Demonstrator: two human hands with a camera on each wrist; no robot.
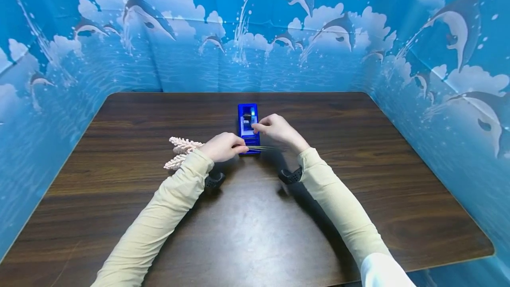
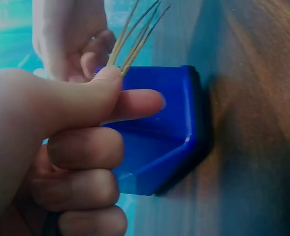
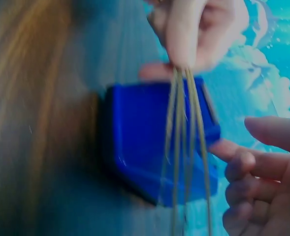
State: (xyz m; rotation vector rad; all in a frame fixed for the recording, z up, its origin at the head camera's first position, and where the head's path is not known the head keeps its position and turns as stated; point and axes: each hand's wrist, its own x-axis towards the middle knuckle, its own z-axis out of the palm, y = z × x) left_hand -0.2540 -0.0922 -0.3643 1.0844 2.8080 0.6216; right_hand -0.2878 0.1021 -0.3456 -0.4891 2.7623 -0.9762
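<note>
My left hand (image 1: 224, 146) pinches a bundle of thin tan stems (image 2: 122, 54) between thumb and index finger, the other fingers curled below. Pale pink dried flower sprigs (image 1: 179, 149) on these stems stick out to the left behind that hand. The stems cross over the near end of a blue tape dispenser (image 1: 241, 123), which lies lengthwise on the table. By the dispenser's right side is my right hand (image 1: 279, 128), thumb and index finger apart, with nothing seen between them. In the right wrist view its index fingertip (image 3: 218, 147) overlaps the dispenser's edge.
The dark wood-grain table (image 1: 119, 180) has rounded far corners. A blue curtain printed with dolphins (image 1: 179, 70) hangs round its back and sides. Black bands with dark camera mounts (image 1: 292, 175) hang under both wrists, low over the table.
</note>
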